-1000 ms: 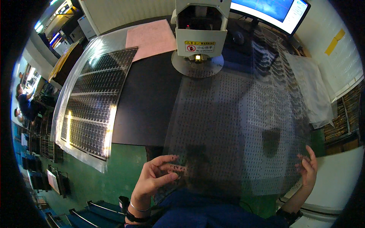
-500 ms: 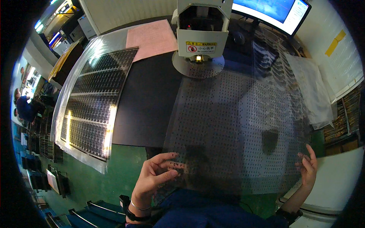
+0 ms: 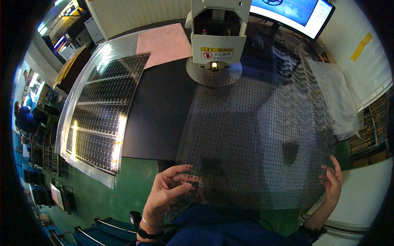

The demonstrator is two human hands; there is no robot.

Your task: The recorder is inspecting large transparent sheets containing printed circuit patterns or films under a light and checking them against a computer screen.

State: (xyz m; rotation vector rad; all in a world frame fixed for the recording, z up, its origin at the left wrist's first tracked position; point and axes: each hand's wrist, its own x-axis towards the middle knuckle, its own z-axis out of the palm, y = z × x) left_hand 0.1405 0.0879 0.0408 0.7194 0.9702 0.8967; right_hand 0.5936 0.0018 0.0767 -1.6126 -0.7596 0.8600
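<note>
Two hands sit at the near corners of one clear sheet of film dotted with tiny dark marks, which stretches away from the fingers across the desk toward a pale machine. Its near edge overhangs the desk's front; its far edge comes up to the round plate under the machine. Which side is longer cannot be told through the lens bend. The left hand is nearer the machine's lamp; the right hand is farther off.

Left fingers are half curled, thumb set apart, and marks show over the fingertips, so these lie behind the film. Right fingers are spread and bent, with marks over some tips. Whether either hand truly pinches the film cannot be told.

Counted around them: one machine, one screen, one mouse, one pink sheet, and one dark gridded sheet in four blocks, lying on clear plastic at the left.
</note>
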